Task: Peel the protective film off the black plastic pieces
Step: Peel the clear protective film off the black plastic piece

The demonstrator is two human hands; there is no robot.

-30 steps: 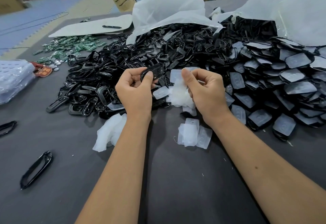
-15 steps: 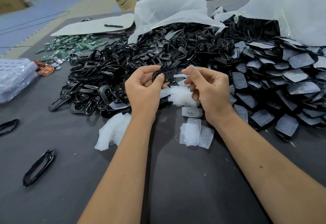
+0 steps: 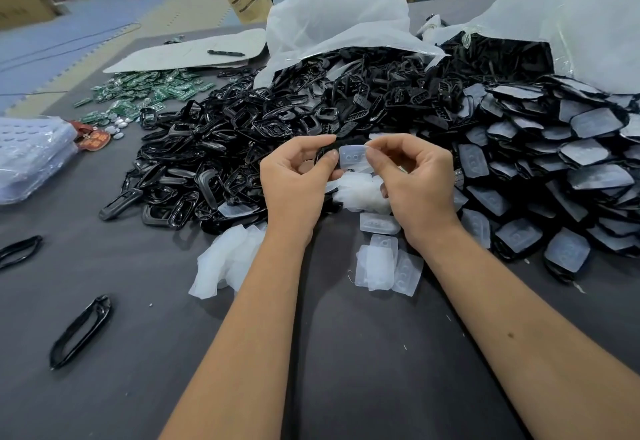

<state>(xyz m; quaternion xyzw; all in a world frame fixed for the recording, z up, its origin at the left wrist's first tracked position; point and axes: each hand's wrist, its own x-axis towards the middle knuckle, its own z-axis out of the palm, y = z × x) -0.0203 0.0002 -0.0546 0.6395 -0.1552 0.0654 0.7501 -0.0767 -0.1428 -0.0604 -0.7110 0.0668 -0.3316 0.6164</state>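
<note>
We are holding one black plastic piece (image 3: 323, 152) in our left hand (image 3: 294, 179), thumb and curled fingers gripping its glossy rounded edge above the grey table (image 3: 138, 353). Our right hand (image 3: 415, 183) is pinching the protective film (image 3: 352, 156), a thin, milky, rectangular sheet with small round dimples, between thumb and forefinger; it is standing just beside the piece, but we cannot tell if it is touching it. Below our hands, flat peeled films (image 3: 384, 266) are lying in a small stack, and soft crumpled ones (image 3: 225, 259) are resting near the left forearm. Behind, a heap of shiny black frames (image 3: 214, 162) is spreading, and on the right, film-covered pieces (image 3: 571, 162) are overlapping like scales under clear plastic bags (image 3: 571, 23).
</note>
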